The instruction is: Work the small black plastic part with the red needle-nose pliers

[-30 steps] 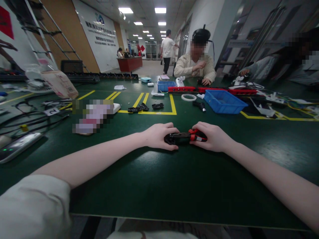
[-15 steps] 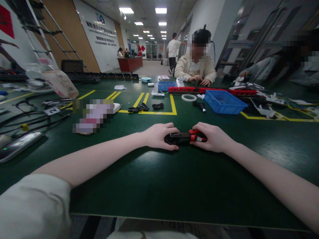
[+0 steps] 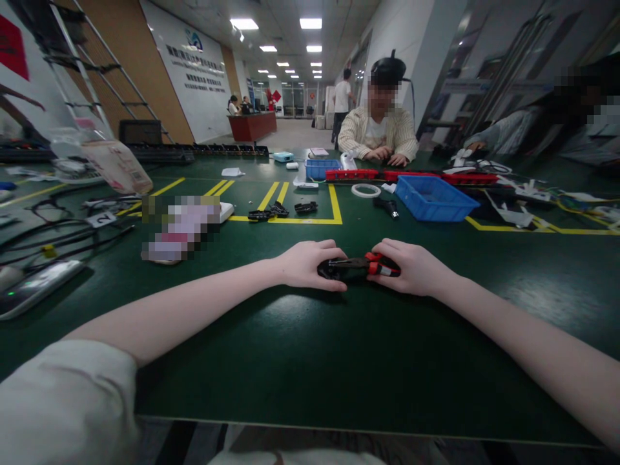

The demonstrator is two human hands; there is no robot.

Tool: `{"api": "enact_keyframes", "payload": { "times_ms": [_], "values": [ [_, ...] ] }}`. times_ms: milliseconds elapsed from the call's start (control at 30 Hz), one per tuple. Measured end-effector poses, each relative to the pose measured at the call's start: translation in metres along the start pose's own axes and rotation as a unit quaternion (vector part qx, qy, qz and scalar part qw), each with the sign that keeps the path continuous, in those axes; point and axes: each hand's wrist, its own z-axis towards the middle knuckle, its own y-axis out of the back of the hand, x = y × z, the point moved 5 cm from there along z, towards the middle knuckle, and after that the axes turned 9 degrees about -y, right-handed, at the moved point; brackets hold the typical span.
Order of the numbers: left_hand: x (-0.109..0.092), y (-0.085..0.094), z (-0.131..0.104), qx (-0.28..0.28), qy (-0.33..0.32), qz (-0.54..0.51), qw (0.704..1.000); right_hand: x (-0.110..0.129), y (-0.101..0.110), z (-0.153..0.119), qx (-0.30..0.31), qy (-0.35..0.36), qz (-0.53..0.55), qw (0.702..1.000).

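In the head view, my left hand is closed around a small black part, its thumb and fingers on either side and hiding much of it. My right hand grips a pair of pliers by the red and black handles. The dark jaws point left and reach the black part; whether they clamp it I cannot tell. Both hands rest low over the green table. Beyond them lie several black pieces, apart from my hands, by yellow tape lines.
A blue bin, a white tape ring and a black tool-like object lie beyond my right hand. To the left are a phone, cables and a power bank-like device. A person sits opposite.
My hands, the pliers and the black part keep the same pose; the view shifts very slightly. In the far background a walking person has moved a little to the right.
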Motion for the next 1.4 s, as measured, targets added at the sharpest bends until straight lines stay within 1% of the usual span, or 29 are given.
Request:
{"api": "enact_keyframes", "payload": {
  "times_ms": [600, 800, 1167, 1267, 1400],
  "values": [
    [0.0008, -0.0013, 0.0005, -0.002, 0.002, 0.010, 1.000, -0.0051, 0.0001, 0.0009, -0.042, 0.001, 0.022, 0.999],
    [0.0004, 0.0000, 0.0007, 0.000, 0.007, 0.005, 1.000, -0.0039, 0.0010, 0.0006, -0.039, 0.002, 0.022, 0.999],
    [0.0016, -0.0005, 0.0003, 0.003, 0.003, -0.002, 1.000, -0.0009, -0.0004, -0.0005, -0.021, 0.016, -0.016, 1.000],
    [0.0017, -0.0005, 0.0006, 0.007, 0.006, 0.002, 1.000, 0.0005, 0.0002, -0.0011, -0.027, 0.023, -0.031, 0.999],
    [0.0027, -0.0012, 0.0004, 0.012, 0.015, 0.005, 1.000, 0.0026, 0.0010, -0.0027, -0.049, 0.033, -0.062, 0.996]
  ]
}}
